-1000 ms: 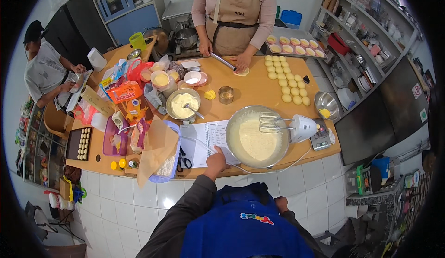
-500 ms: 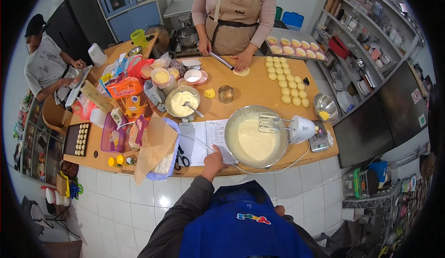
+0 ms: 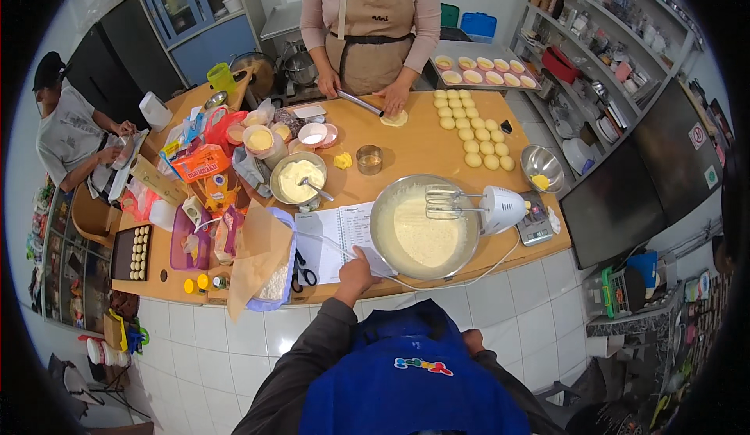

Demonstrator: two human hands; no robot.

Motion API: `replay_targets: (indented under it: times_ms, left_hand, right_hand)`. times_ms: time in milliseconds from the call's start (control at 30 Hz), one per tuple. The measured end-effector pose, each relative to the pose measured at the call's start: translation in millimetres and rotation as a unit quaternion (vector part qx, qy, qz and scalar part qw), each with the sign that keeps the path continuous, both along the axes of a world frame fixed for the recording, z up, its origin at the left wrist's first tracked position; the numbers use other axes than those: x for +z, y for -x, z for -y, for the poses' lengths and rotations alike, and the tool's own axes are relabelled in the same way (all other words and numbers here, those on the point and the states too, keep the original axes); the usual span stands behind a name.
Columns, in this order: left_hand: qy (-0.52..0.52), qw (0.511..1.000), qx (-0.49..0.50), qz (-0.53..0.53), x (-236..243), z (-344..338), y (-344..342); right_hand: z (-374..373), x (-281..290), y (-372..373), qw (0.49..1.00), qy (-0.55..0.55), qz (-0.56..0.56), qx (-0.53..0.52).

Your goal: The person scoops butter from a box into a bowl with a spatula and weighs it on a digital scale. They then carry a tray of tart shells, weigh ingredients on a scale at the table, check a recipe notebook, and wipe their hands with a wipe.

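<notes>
My left hand (image 3: 357, 276) rests at the lower edge of an open notebook (image 3: 319, 230) with handwritten pages, a finger stretched out onto the paper. To its right stands a large metal bowl (image 3: 379, 241) of pale, creamy batter (image 3: 422, 232). A white hand mixer (image 3: 501, 209) lies across that bowl's right rim, beaters over the batter; its cord runs past my left hand. Low beside my blue apron hangs my right hand (image 3: 473, 341), away from the table, its fingers mostly hidden. Black scissors (image 3: 305, 273) lie left of the notebook.
Across the table a person in a tan apron holds a metal rolling pin (image 3: 359, 103) beside flattened dough (image 3: 394, 118). Several dough balls (image 3: 473, 134) sit right of it. A smaller cream bowl (image 3: 300, 179), digital scale (image 3: 535, 228) and dough tray (image 3: 125, 255) share the table. Another person sits far left.
The view has shifted slightly, and more of my right hand shows beside the apron. My left hand stays at the notebook's edge. The mixer stays on the bowl.
</notes>
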State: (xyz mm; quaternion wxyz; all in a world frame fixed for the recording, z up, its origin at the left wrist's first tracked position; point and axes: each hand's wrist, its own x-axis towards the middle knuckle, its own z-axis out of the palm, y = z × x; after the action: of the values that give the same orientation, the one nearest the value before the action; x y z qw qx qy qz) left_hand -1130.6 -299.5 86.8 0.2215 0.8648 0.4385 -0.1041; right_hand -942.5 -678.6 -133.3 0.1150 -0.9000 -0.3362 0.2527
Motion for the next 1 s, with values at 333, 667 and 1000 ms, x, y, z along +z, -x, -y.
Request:
replay_targets:
  times_ms: [333,667,1000]
  left_hand:
    - [-0.007,1.0,0.014,0.009,-8,0,3]
    - [-0.007,1.0,0.003,-0.013,-7,-2,2]
    - [0.01,1.0,0.018,-0.004,-6,-3,4]
  right_hand:
    - [18,14,22,0.987,-0.017,0.084,0.138]
    - [16,32,35,0.999,-0.042,-0.006,0.003]
    - [9,28,27,0.993,0.061,-0.074,-0.074]
